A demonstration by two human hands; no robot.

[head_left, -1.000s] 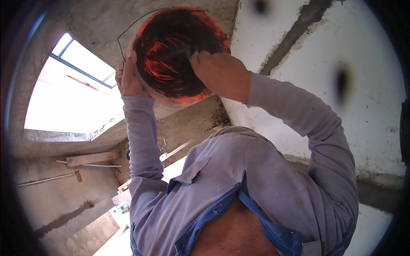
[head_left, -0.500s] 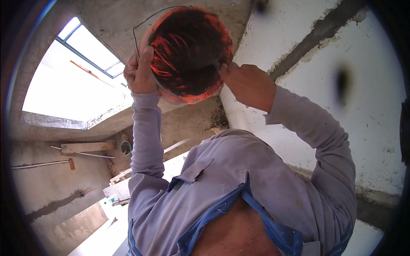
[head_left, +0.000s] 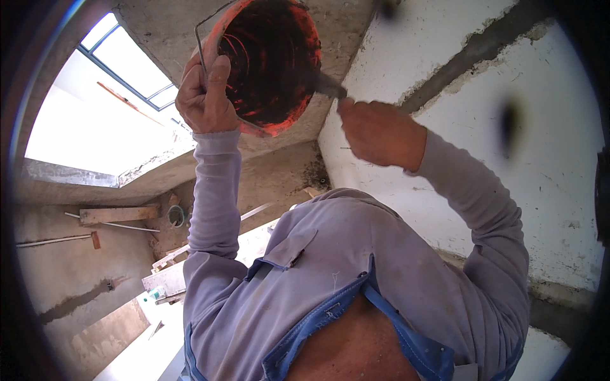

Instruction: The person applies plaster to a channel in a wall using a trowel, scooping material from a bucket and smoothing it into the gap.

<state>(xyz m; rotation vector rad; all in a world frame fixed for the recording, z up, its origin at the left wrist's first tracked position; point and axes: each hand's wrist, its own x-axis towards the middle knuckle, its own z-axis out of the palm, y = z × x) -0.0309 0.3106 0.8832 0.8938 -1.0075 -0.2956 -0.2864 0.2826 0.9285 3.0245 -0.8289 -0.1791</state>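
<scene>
An orange bucket (head_left: 279, 120), dark and smeared inside, is tipped with its mouth toward me at the top of the view. My left hand (head_left: 206, 95) grips its left rim together with the thin wire handle (head_left: 202, 51). My right hand (head_left: 378, 130) is just right of the bucket, closed on a grey metal tool (head_left: 329, 86) whose end reaches into the bucket's mouth. The tool's tip is lost in the dark interior. Both arms wear pale purple sleeves.
A white block wall (head_left: 495, 114) with grey mortar joints fills the right side and meets bare concrete (head_left: 279, 171) in a corner behind the bucket. At left is a bright window opening (head_left: 95, 120). Planks (head_left: 117, 214), a thin pipe and a green ring (head_left: 176, 216) lie lower left.
The bucket has swung up and right with its mouth turned more toward me. My right hand has drawn out of the bucket to its right side, with the tool now showing.
</scene>
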